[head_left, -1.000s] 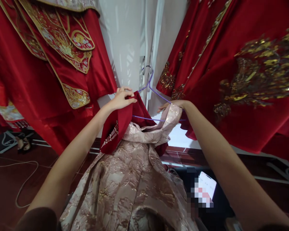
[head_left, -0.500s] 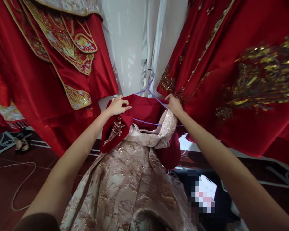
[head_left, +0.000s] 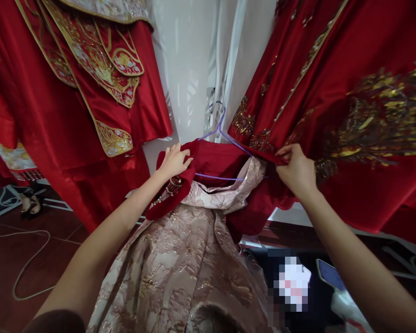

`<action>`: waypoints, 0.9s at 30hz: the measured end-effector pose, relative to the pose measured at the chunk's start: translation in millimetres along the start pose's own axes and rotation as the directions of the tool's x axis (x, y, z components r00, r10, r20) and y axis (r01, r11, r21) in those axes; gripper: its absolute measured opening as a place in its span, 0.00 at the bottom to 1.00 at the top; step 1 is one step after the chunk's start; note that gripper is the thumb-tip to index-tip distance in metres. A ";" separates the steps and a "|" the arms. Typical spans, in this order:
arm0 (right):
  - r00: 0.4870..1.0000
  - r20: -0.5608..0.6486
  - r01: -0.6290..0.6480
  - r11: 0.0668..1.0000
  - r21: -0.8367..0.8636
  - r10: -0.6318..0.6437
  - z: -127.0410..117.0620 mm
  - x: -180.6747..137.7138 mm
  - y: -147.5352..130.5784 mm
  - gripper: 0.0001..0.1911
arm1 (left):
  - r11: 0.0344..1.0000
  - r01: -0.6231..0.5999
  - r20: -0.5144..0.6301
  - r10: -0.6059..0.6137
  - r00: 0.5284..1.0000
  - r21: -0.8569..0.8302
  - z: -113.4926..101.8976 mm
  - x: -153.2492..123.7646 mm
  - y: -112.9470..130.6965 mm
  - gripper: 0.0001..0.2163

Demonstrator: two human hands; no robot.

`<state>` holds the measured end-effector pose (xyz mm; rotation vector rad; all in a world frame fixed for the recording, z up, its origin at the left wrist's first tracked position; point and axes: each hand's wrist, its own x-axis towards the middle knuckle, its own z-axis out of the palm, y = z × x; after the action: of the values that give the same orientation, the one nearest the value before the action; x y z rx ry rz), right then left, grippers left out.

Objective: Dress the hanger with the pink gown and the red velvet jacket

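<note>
A red jacket (head_left: 218, 155) with a beaded tassel ornament (head_left: 173, 186) hangs on a thin purple hanger (head_left: 221, 124), together with a pale pink-gold brocade dress (head_left: 180, 249). My left hand (head_left: 175, 163) is closed over the jacket's left shoulder, fingers bent into the red cloth. Out to the right, my right hand (head_left: 297, 172) pinches the jacket's right edge and draws it away from the dress's neckline. The purple bar crosses the opening between my hands. The dress's skirt spreads below, toward me.
Red embroidered garments hang at left (head_left: 125, 115) and right (head_left: 339, 185). A white curtain (head_left: 183, 69) hangs behind. Phone (head_left: 331, 274) and a blurred pale item rest on a dark surface at lower right. A cable (head_left: 31, 259) and dark heeled shoes (head_left: 31, 206) are on the floor.
My right hand has moved right and slightly down, pulling the red jacket's edge outward from the hanger. My left hand stays on the left shoulder. The view has shifted slightly.
</note>
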<state>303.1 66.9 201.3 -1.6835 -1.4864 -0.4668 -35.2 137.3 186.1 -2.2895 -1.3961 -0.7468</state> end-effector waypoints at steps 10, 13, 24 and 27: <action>0.984 0.178 -0.060 0.930 0.362 -0.006 19.3 -0.3 -46.5 0.12 | 0.998 0.018 0.036 -0.021 0.999 0.063 -8.9 -9.5 12.6 0.14; 0.989 0.147 -0.115 0.805 0.582 0.034 35.4 -6.0 -84.7 0.13 | 0.996 0.014 0.052 -0.018 0.998 0.085 -10.8 -9.6 13.7 0.14; 0.992 0.123 -0.098 0.447 0.889 -0.027 92.2 -54.0 -97.3 0.10 | 0.999 0.033 0.021 -0.033 0.999 -0.033 -12.4 -16.3 15.2 0.17; 0.985 0.153 -0.106 0.404 0.909 -0.086 90.1 -49.5 -91.2 0.09 | 0.995 0.061 -0.064 -0.066 0.996 -0.078 -15.4 -22.8 19.6 0.15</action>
<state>184.2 101.4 141.8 -0.7987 -1.4165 0.5191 -30.1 103.9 184.0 -2.2642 -1.4396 -0.9019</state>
